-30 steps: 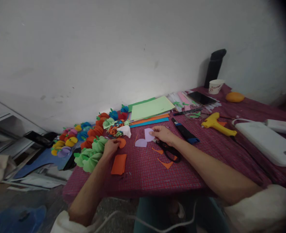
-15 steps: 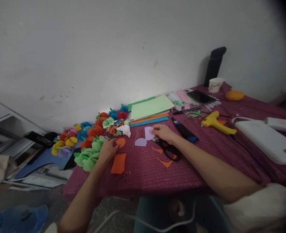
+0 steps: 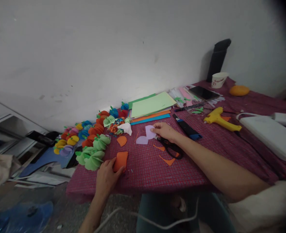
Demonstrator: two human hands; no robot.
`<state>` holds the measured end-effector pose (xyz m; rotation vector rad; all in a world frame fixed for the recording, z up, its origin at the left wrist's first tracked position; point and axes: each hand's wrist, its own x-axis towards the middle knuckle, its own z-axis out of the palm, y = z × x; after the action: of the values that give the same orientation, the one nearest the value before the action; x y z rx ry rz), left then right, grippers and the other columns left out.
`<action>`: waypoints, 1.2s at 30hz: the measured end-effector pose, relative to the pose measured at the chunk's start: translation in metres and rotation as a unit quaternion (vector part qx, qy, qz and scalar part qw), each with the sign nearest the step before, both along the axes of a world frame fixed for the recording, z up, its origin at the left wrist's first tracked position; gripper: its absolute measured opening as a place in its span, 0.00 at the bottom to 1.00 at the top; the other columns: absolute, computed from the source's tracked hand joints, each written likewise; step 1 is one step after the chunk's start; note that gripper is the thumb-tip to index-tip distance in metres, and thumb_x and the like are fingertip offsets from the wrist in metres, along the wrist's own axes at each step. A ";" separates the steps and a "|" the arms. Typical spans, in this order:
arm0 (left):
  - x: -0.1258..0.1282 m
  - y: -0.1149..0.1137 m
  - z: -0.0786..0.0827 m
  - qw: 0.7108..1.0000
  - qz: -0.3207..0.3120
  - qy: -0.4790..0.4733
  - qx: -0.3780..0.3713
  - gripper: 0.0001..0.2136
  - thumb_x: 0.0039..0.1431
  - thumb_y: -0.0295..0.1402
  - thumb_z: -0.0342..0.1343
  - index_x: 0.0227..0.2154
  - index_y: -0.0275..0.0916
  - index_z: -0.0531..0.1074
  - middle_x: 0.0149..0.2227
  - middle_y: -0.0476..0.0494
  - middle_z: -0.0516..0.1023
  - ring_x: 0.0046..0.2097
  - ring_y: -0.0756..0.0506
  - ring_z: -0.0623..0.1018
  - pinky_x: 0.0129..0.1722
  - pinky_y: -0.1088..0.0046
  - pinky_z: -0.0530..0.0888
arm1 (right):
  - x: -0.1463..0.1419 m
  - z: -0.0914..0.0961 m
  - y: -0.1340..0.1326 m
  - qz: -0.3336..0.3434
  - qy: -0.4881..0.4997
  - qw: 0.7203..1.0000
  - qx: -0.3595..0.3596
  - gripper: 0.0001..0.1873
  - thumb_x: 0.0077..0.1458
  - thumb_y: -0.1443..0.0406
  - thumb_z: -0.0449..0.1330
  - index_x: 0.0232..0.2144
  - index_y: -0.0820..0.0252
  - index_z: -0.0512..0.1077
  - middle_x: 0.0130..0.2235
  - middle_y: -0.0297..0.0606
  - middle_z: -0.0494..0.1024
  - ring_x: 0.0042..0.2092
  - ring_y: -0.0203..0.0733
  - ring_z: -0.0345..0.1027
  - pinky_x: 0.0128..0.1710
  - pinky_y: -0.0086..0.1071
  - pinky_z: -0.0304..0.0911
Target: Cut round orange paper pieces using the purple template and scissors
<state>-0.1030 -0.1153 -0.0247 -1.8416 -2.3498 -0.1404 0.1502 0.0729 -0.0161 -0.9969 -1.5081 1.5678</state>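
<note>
My left hand (image 3: 108,173) is at the orange paper rectangle (image 3: 120,160) near the table's front edge, its fingers at the left side and its thumb at the lower right corner. A rounded orange paper piece (image 3: 121,140) lies just beyond. Between thumb and fingers, my right hand (image 3: 165,131) pinches a light purple paper piece (image 3: 149,132). Beside it on the cloth rests a second purple piece (image 3: 142,140). Black-handled scissors (image 3: 171,149) lie beneath the right hand and wrist, their blades mostly hidden. Orange paper scraps (image 3: 168,160) are scattered near the scissors.
Folded-paper pumpkins (image 3: 96,129) in several colours line the left side. Coloured sheets (image 3: 152,105) are stacked toward the wall. To the right are a blue-black tool or case (image 3: 186,127), a yellow glue gun (image 3: 220,119), a phone (image 3: 203,93), a paper cup (image 3: 219,80) and a white power bank (image 3: 266,136).
My left hand has left the rounded orange piece and moved nearer, onto the orange rectangle. The right hand keeps its pinch on the purple piece. The view has shifted slightly.
</note>
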 end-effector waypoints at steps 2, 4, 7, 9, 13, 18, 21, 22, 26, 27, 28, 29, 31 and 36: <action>0.002 -0.001 0.001 1.000 0.000 0.016 0.009 0.27 0.52 0.51 0.46 0.48 0.35 0.68 0.43 0.37 0.73 0.44 0.40 0.71 0.45 0.66 0.66 | 0.000 -0.001 0.000 0.002 -0.003 1.000 0.001 0.04 0.48 0.68 0.58 0.22 0.63 0.68 0.14 0.27 0.64 0.15 0.27 0.52 0.14 0.22 0.46; 0.004 -0.002 0.001 1.000 0.001 0.025 0.013 0.27 0.52 0.50 0.47 0.48 0.35 0.68 0.43 0.37 0.73 0.45 0.40 0.71 0.44 0.66 0.66 | 0.000 -0.002 0.000 0.005 -0.005 1.000 0.003 0.04 0.48 0.68 0.58 0.23 0.63 0.69 0.14 0.26 0.64 0.15 0.26 0.52 0.14 0.22 0.46; 0.007 -0.002 0.002 0.999 0.002 0.031 0.020 0.27 0.52 0.49 0.48 0.49 0.35 0.67 0.42 0.37 0.73 0.44 0.40 0.71 0.43 0.65 0.66 | -0.001 -0.003 0.000 0.011 -0.010 1.000 0.003 0.05 0.48 0.68 0.58 0.23 0.63 0.68 0.15 0.27 0.65 0.15 0.27 0.53 0.14 0.22 0.47; 0.009 -0.002 0.003 0.999 0.007 0.038 0.025 0.27 0.52 0.48 0.49 0.50 0.36 0.66 0.42 0.37 0.72 0.44 0.39 0.71 0.43 0.65 0.66 | 0.000 -0.003 0.000 0.012 -0.015 1.000 0.003 0.05 0.48 0.68 0.58 0.23 0.63 0.68 0.15 0.27 0.66 0.15 0.27 0.53 0.14 0.22 0.47; 0.016 -0.004 0.005 0.998 0.015 0.047 0.038 0.25 0.52 0.47 0.50 0.49 0.36 0.67 0.41 0.38 0.72 0.43 0.39 0.70 0.43 0.65 0.66 | 0.000 -0.002 0.000 0.009 -0.022 1.000 0.006 0.04 0.48 0.69 0.58 0.23 0.63 0.68 0.14 0.27 0.65 0.15 0.27 0.53 0.14 0.22 0.46; 0.016 -0.005 0.003 0.998 0.011 0.032 0.053 0.24 0.52 0.46 0.50 0.48 0.35 0.66 0.42 0.38 0.71 0.44 0.40 0.70 0.43 0.65 0.66 | 0.000 -0.002 0.000 0.014 -0.028 0.999 0.009 0.04 0.49 0.70 0.57 0.24 0.63 0.69 0.15 0.27 0.65 0.15 0.26 0.52 0.14 0.21 0.46; 0.013 -0.004 0.000 0.998 0.014 0.021 0.050 0.25 0.52 0.47 0.49 0.48 0.33 0.66 0.42 0.37 0.72 0.45 0.39 0.70 0.43 0.64 0.66 | 0.000 -0.002 0.000 0.018 -0.031 0.999 0.010 0.04 0.50 0.70 0.57 0.24 0.64 0.69 0.15 0.26 0.65 0.15 0.26 0.53 0.14 0.21 0.46; 0.012 -0.004 -0.001 0.999 0.017 0.016 0.049 0.25 0.52 0.47 0.49 0.47 0.33 0.67 0.42 0.37 0.72 0.45 0.39 0.70 0.43 0.64 0.66 | 0.000 -0.002 -0.001 0.020 -0.031 0.999 0.009 0.04 0.50 0.70 0.57 0.23 0.64 0.68 0.16 0.26 0.65 0.16 0.26 0.53 0.15 0.20 0.47; 0.013 -0.005 -0.001 0.998 0.020 -0.005 0.058 0.24 0.52 0.48 0.49 0.44 0.35 0.68 0.41 0.37 0.72 0.44 0.39 0.70 0.43 0.63 0.66 | 0.000 -0.003 -0.001 0.024 -0.033 0.999 0.008 0.05 0.48 0.70 0.58 0.22 0.63 0.68 0.16 0.26 0.65 0.16 0.26 0.53 0.15 0.21 0.47; 0.013 -0.005 -0.001 0.998 0.019 -0.006 0.062 0.24 0.51 0.48 0.49 0.44 0.35 0.68 0.41 0.37 0.72 0.44 0.39 0.70 0.43 0.63 0.66 | -0.001 -0.003 -0.001 0.024 -0.033 0.999 0.009 0.05 0.48 0.70 0.58 0.22 0.63 0.68 0.16 0.26 0.65 0.16 0.26 0.53 0.15 0.21 0.47; 0.014 -0.005 -0.001 0.998 0.019 -0.007 0.064 0.23 0.51 0.48 0.49 0.43 0.35 0.68 0.41 0.38 0.72 0.44 0.39 0.70 0.43 0.63 0.66 | -0.001 -0.003 -0.001 0.024 -0.032 0.999 0.009 0.05 0.48 0.70 0.58 0.22 0.63 0.68 0.16 0.26 0.65 0.16 0.26 0.53 0.15 0.21 0.47; 0.014 -0.005 -0.001 0.998 0.020 -0.007 0.064 0.23 0.51 0.48 0.50 0.42 0.36 0.68 0.41 0.38 0.72 0.43 0.39 0.70 0.42 0.63 0.66 | -0.001 -0.004 -0.001 0.024 -0.031 0.999 0.009 0.05 0.48 0.70 0.58 0.22 0.63 0.68 0.16 0.26 0.65 0.16 0.26 0.52 0.15 0.21 0.46; 0.014 -0.004 0.000 0.998 0.028 -0.003 0.064 0.22 0.50 0.48 0.50 0.41 0.36 0.69 0.40 0.38 0.71 0.43 0.39 0.70 0.41 0.63 0.66 | -0.002 -0.005 0.000 0.025 -0.028 0.999 0.008 0.05 0.47 0.70 0.58 0.22 0.63 0.68 0.16 0.26 0.66 0.17 0.26 0.52 0.15 0.21 0.47; 0.015 -0.002 0.001 0.997 0.054 0.012 0.051 0.21 0.49 0.49 0.51 0.36 0.35 0.69 0.38 0.38 0.71 0.40 0.39 0.70 0.38 0.64 0.66 | -0.003 -0.007 0.000 0.026 -0.021 0.999 0.007 0.03 0.47 0.70 0.58 0.23 0.63 0.69 0.17 0.27 0.66 0.17 0.26 0.53 0.16 0.22 0.48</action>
<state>-0.0878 -0.1175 -0.0236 -1.6584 -2.3722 -0.2205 0.1472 0.0733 -0.0229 -0.9961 -1.5830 1.5791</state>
